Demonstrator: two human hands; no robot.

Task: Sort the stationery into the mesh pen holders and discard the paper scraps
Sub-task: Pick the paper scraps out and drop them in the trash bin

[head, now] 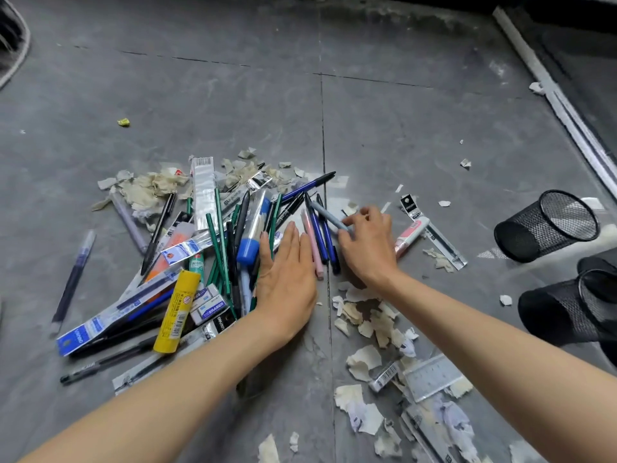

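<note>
Left forearm (173, 389): bare, enters from the lower left corner and runs up and to the right, stretched out low and nearly straight.
Left hand (288, 279): palm down and flat, wrist in line with the forearm.
Left fingers (293, 242): straight, held close together, pointing away from the person; the thumb lies along their left side.
Right forearm (484, 329): bare, enters from the lower right edge and runs up and to the left.
Right hand (369, 245): back upward, knuckles raised.
Right fingers (370, 213): curled; thumb and forefinger tips pinch the near end of a grey pen (329, 216).
Spacing: the hands lie side by side, near each other but apart.
</note>
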